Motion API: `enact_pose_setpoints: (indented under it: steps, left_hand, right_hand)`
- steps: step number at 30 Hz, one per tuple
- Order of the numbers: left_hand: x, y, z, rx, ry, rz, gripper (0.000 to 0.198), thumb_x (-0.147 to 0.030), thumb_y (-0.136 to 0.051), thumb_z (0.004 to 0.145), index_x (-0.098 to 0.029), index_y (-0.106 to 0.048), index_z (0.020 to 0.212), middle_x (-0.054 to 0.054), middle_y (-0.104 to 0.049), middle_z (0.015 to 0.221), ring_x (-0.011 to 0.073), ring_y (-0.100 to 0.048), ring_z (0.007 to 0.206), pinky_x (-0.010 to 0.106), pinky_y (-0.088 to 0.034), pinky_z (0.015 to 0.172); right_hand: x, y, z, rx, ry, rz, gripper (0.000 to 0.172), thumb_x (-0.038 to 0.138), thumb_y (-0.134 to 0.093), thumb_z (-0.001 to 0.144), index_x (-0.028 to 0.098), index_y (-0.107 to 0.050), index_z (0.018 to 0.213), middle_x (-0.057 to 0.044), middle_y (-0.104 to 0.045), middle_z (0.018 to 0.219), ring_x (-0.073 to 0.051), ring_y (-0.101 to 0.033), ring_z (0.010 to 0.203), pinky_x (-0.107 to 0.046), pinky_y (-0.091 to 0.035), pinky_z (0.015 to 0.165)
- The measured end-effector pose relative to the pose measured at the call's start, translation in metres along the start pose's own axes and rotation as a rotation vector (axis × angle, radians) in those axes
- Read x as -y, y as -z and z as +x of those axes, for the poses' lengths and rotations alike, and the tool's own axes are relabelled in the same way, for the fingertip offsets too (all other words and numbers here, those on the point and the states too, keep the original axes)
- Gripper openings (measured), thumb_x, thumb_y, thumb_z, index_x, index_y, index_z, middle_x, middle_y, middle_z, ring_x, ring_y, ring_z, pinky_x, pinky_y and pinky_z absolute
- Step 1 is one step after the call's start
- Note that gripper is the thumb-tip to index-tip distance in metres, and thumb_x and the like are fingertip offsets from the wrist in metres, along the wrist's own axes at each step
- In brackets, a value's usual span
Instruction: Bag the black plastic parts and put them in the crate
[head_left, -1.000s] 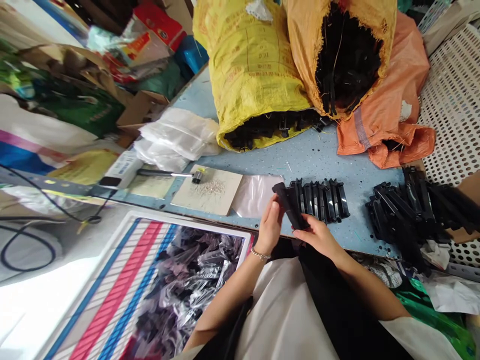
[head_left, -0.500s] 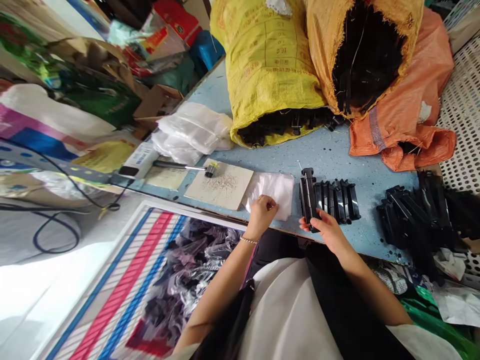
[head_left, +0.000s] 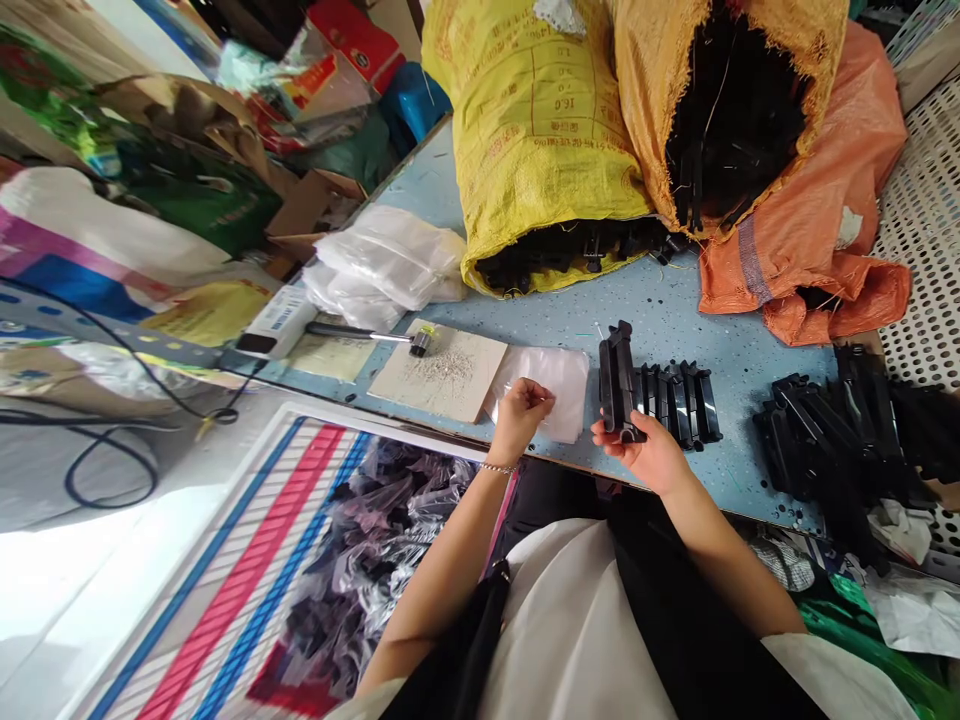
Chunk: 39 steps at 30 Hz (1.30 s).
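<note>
My right hand grips the near end of a pair of long black plastic parts, its fingers beneath them and the thumb on top. They are tilted, far end raised, at the left end of a row of similar black parts lying side by side on the blue worktable. Over a stack of clear plastic bags is my left hand, thumb and fingers pinched together. Whether a bag's edge is between those fingertips, I cannot make out.
Left of the bags, a hammer rests on a cardboard sheet. Yellow and orange sacks of black parts stand behind. More black parts are heaped at right. Filled bags lie in a striped container below.
My right hand has lifted and shifted the black parts slightly, so a second one shows beside the first. My left hand stays pinched and has moved a little; the bags beneath look flatter.
</note>
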<state>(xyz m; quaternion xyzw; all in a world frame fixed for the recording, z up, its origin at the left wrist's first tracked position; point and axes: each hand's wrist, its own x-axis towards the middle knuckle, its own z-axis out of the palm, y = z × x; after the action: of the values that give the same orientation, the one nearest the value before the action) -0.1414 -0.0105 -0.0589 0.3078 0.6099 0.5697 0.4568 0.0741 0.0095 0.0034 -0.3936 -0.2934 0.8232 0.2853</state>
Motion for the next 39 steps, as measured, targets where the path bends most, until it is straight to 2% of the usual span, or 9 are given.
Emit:
enact_pose_setpoints:
  steps: [7, 11, 17, 22, 28, 31, 33, 36, 39]
  left_hand:
    - [-0.007, 0.004, -0.005, -0.033, 0.018, -0.016, 0.035, -0.03, -0.081, 0.06, -0.02, -0.05, 0.072, -0.007, -0.056, 0.059, 0.008, -0.051, 0.051, 0.023, -0.04, 0.053]
    - [-0.004, 0.007, -0.004, -0.003, 0.063, -0.104, 0.035, -0.035, -0.081, 0.062, -0.019, -0.054, 0.076, -0.004, -0.06, 0.059, 0.0107, -0.058, 0.054, 0.025, -0.046, 0.059]
    - [0.004, 0.008, -0.003, -0.074, -0.021, -0.029, 0.031, -0.029, -0.077, 0.062, -0.02, -0.052, 0.077, 0.0, -0.069, 0.076, 0.0138, -0.065, 0.071, 0.027, -0.049, 0.07]
    - [-0.001, 0.011, -0.007, -0.107, -0.037, 0.096, 0.027, -0.029, -0.077, 0.064, -0.02, -0.055, 0.075, -0.003, -0.064, 0.07, 0.0115, -0.058, 0.061, 0.025, -0.045, 0.062]
    - [0.004, 0.012, -0.008, -0.099, -0.013, 0.026, 0.024, -0.033, -0.075, 0.069, -0.019, -0.058, 0.078, -0.002, -0.064, 0.067, 0.0141, -0.062, 0.063, 0.026, -0.047, 0.063]
    - [0.002, 0.011, -0.011, -0.106, -0.071, 0.177, 0.015, -0.027, -0.072, 0.072, -0.02, -0.059, 0.078, -0.002, -0.063, 0.067, 0.014, -0.059, 0.06, 0.027, -0.046, 0.061]
    - [-0.004, 0.011, -0.015, -0.087, -0.212, 0.381, 0.004, -0.017, -0.061, 0.078, -0.021, -0.062, 0.077, 0.001, -0.066, 0.074, 0.016, -0.061, 0.067, 0.029, -0.048, 0.067]
    - [-0.02, 0.015, -0.021, 0.009, -0.421, 0.855, 0.027, -0.005, -0.048, 0.082, -0.02, -0.069, 0.077, 0.008, -0.071, 0.098, 0.0225, -0.064, 0.089, 0.037, -0.05, 0.084]
    - [-0.035, 0.024, -0.022, 0.039, -0.42, 1.247, 0.032, -0.005, -0.045, 0.085, -0.018, -0.074, 0.091, 0.012, -0.071, 0.115, 0.0279, -0.064, 0.097, 0.041, -0.051, 0.086]
  right_hand:
    - [0.001, -0.043, 0.057, 0.02, 0.117, 0.161, 0.038, 0.051, -0.081, 0.066, 0.024, -0.067, 0.088, -0.005, -0.077, 0.095, -0.027, -0.07, 0.104, -0.045, -0.051, 0.102]
    - [0.003, -0.05, 0.071, 0.015, 0.118, 0.158, 0.04, 0.054, -0.082, 0.065, 0.025, -0.064, 0.087, -0.002, -0.075, 0.091, -0.026, -0.069, 0.104, -0.046, -0.052, 0.099]
    - [0.001, -0.057, 0.076, -0.007, 0.183, 0.049, 0.034, 0.051, -0.078, 0.07, 0.025, -0.059, 0.082, -0.001, -0.074, 0.082, -0.024, -0.07, 0.103, -0.037, -0.053, 0.086]
    - [-0.004, -0.059, 0.077, 0.05, 0.208, 0.1, 0.031, 0.048, -0.077, 0.072, 0.024, -0.062, 0.085, -0.002, -0.075, 0.088, -0.023, -0.069, 0.103, -0.037, -0.052, 0.087]
    - [-0.006, -0.053, 0.075, -0.057, 0.179, 0.078, 0.035, 0.048, -0.08, 0.068, 0.023, -0.06, 0.082, -0.001, -0.075, 0.085, -0.023, -0.071, 0.097, -0.034, -0.053, 0.08]
    - [-0.008, -0.052, 0.075, -0.003, 0.223, 0.117, 0.032, 0.046, -0.08, 0.07, 0.023, -0.062, 0.084, -0.001, -0.076, 0.086, -0.021, -0.071, 0.097, -0.034, -0.054, 0.084]
    - [-0.012, -0.052, 0.079, -0.014, 0.205, 0.109, 0.034, 0.048, -0.08, 0.07, 0.022, -0.064, 0.086, -0.001, -0.076, 0.084, -0.02, -0.072, 0.093, -0.03, -0.055, 0.077]
    - [-0.018, -0.05, 0.087, -0.096, 0.173, 0.074, 0.04, 0.051, -0.081, 0.067, 0.02, -0.066, 0.088, -0.002, -0.076, 0.08, -0.019, -0.073, 0.085, -0.025, -0.054, 0.067]
    - [-0.022, -0.048, 0.092, -0.126, 0.184, 0.076, 0.041, 0.05, -0.083, 0.065, 0.02, -0.064, 0.085, -0.002, -0.077, 0.082, -0.018, -0.073, 0.083, -0.024, -0.053, 0.065]
